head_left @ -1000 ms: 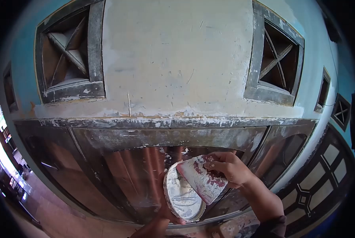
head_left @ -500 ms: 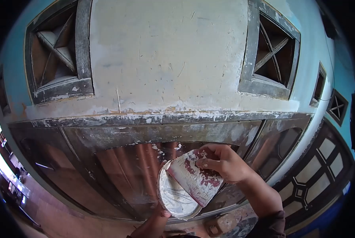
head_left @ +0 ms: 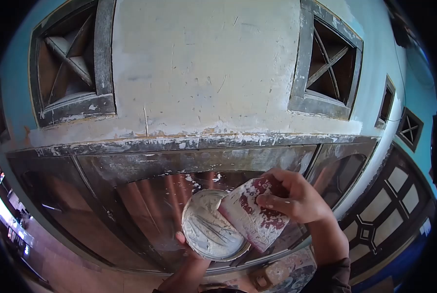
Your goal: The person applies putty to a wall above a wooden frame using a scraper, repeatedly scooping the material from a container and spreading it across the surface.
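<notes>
The left hand [head_left: 189, 261] comes up from the bottom edge of the view and grips a round tin [head_left: 206, 229] from below, with the thumb pressed on its lower left rim. The tin's open side faces the camera, and it is coated inside with pale grey-white filler marked by scrape lines. It is held in the air, in front of the reddish pane [head_left: 150, 205] of the dark door frame [head_left: 179, 144].

The right hand [head_left: 299, 198] reaches in from the lower right, with a dark sleeve showing at the wrist. Its fingers are closed around the upper end of a flat scraper [head_left: 252, 219], which is red and smeared with white filler. The scraper slants down to the left. Its left side lies over the tin's right rim and touches it, and its rounded lower end hangs just past the tin's lower right.

Above the frame rises a cream wall [head_left: 203, 73] that is patchy and scratched, with chipped filler along its foot. A grey vent with crossed bars sits at each side, the left vent [head_left: 72, 63] and the right vent [head_left: 326, 66]. Beyond the right vent the wall is blue, with smaller vents in it.
</notes>
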{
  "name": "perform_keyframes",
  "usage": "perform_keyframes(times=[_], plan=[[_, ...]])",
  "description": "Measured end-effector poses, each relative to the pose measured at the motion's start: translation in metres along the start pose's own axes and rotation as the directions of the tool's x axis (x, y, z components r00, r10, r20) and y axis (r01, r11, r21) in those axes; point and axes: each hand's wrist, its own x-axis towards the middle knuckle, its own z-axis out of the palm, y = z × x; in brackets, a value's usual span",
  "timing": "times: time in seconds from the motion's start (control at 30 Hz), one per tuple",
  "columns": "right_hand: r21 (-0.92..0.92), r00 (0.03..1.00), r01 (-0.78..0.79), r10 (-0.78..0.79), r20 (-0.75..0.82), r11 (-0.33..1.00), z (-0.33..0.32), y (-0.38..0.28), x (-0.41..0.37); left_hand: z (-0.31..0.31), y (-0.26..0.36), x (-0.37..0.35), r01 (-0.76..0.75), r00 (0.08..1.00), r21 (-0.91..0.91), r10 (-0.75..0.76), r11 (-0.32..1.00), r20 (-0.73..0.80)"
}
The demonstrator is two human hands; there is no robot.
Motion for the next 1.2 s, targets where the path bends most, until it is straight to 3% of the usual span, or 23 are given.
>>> perform_keyframes(times=[0.07,0.27,0.33,0.37,0.4,0.43,0.47,0.5,0.53,0.57,0.63,0.67,0.7,0.73,0.77,0.83,0.87,0.9,0.97,1.13,1.2], plan=[[-0.074,0.997,0.071,-0.073,-0.027,0.995,-0.001,-0.003,-0.005,-0.001,0.0,0.003,0.012,1.0,-0.062,-0.013,0.998,-0.012],[-0.179,0.998,0.064,-0.064,0.009,0.982,0.003,-0.012,-0.018,0.001,0.004,0.008,0.054,0.998,-0.196,-0.059,0.979,-0.023],[-0.069,0.998,0.059,-0.061,-0.017,0.996,0.003,0.0,-0.017,0.018,0.005,0.013,-0.078,0.996,0.108,0.083,0.991,-0.04],[0.041,0.998,0.058,-0.056,-0.042,0.997,0.002,0.007,-0.017,0.024,0.005,0.018,-0.079,0.996,0.107,0.084,0.991,-0.038],[0.039,0.997,0.061,-0.059,-0.042,0.997,0.002,0.011,-0.017,0.03,0.005,0.023,-0.058,0.988,-0.206,0.086,0.977,0.127],[0.123,0.996,0.022,-0.01,-0.092,0.992,0.001,0.014,-0.016,0.032,0.006,0.026,0.022,0.95,-0.49,0.134,0.872,0.281],[0.208,0.99,-0.014,0.043,-0.137,0.978,0.001,0.018,-0.016,0.021,0.006,0.022,0.022,0.949,-0.489,0.135,0.872,0.284],[0.206,0.99,-0.012,0.041,-0.137,0.978,0.001,0.021,-0.014,0.002,0.007,0.014,0.007,0.983,-0.281,0.045,0.96,0.178],[0.193,0.976,0.084,-0.041,-0.212,0.978,0.0,0.024,-0.012,-0.005,0.009,0.011,0.021,0.999,-0.06,-0.018,0.998,0.05],[0.173,0.951,0.177,-0.122,-0.284,0.969,-0.001,0.027,-0.01,-0.009,0.01,0.012,0.019,0.999,-0.06,-0.016,0.998,0.052],[0.092,0.919,0.227,-0.183,-0.348,0.969,-0.001,0.033,-0.002,-0.004,0.014,0.015,0.084,0.995,-0.059,-0.08,0.995,0.066],[-0.372,0.759,0.35,-0.493,-0.424,0.86,0.0,0.033,0.008,-0.002,0.015,0.015,0.085,0.994,-0.057,-0.081,0.995,0.068],[-0.762,0.55,0.324,-0.767,-0.331,0.56,0.001,0.033,0.018,0.0,0.015,0.015,0.068,0.997,-0.037,-0.067,0.997,0.035],[-0.841,0.473,0.305,-0.838,-0.273,0.446,0.001,0.036,0.026,0.001,0.016,0.015,0.052,0.999,-0.017,-0.052,0.998,0.005],[-0.841,0.47,0.304,-0.839,-0.276,0.447,-0.002,0.041,0.034,0.003,0.017,0.017,0.054,0.998,-0.014,-0.054,0.998,0.008],[-0.996,0.339,0.085,-0.941,0.013,0.017,-0.007,0.058,0.052,0.005,0.02,0.021,0.136,0.985,-0.051,-0.13,0.989,0.117],[-0.998,0.358,0.064,-0.934,0.016,0.008,-0.008,0.071,0.058,0.006,0.023,0.019,0.211,0.957,-0.093,-0.186,0.973,0.221],[-0.999,0.364,0.045,-0.931,0.017,-0.001,-0.008,0.079,0.063,0.008,0.025,0.018,0.209,0.957,-0.093,-0.185,0.973,0.224],[-0.999,0.418,0.009,-0.908,-0.026,0.032,-0.008,0.088,0.069,0.012,0.029,0.017,0.172,0.968,-0.044,-0.161,0.984,0.191],[-0.999,0.43,-0.043,-0.902,-0.044,0.028,-0.012,0.11,0.094,0.009,0.031,0.02,0.113,0.972,-0.062,-0.098,0.992,0.211],[-0.998,0.426,-0.035,-0.902,-0.067,0.058,-0.009,0.112,0.097,0.007,0.033,0.019,0.058,0.989,-0.043,-0.052,0.997,0.136]])
